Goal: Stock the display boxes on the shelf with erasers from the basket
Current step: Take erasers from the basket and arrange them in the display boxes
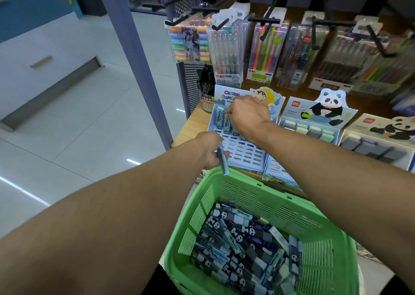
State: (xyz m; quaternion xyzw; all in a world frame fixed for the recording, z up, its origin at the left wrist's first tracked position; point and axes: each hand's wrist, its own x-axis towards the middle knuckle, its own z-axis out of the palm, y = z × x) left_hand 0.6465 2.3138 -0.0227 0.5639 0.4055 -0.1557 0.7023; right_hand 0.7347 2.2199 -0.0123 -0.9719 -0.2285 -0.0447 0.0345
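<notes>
A green plastic basket (318, 223) sits low in front of me, holding several panda-print eraser packs (242, 245). My left hand (210, 151) grips one long slim eraser pack (223, 161) just above the basket's far rim. My right hand (246, 115) reaches over the light-blue cartoon display box (244, 153) on the wooden shelf and pinches an upright pack (228, 122) at the box's back row. One more pack (219, 115) stands in a slot beside it. Most of the slots in the box's grid show open.
Two panda display boxes (314, 126) (381, 142) with pastel and grey erasers stand to the right on the shelf. Pen and highlighter packs (226, 54) hang on hooks above. A blue-grey post (134, 59) rises at the left, beside a tiled floor (78, 126).
</notes>
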